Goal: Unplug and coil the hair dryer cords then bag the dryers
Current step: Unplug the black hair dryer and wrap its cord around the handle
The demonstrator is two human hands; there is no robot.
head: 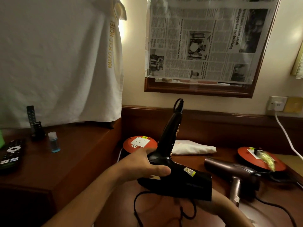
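My left hand (144, 164) grips a black hair dryer (180, 182) at the bend between barrel and handle. The handle points up and the barrel points right. Just below the barrel is my right hand (177, 208), blurred, with loops of the dryer's black cord (139, 202) running across its palm and fingers. A brown hair dryer (232, 171) lies on the desk to the right, its dark cord trailing toward the front. Behind the black dryer lies a white cloth bag (191, 149).
Two orange extension reels (139, 143) (260, 159) sit on the desk. A white cable (285, 133) hangs from a wall socket (277, 104) at right. On the raised cabinet at left are a remote (11, 153), a small bottle (53, 143) and a hanging white towel (57, 63).
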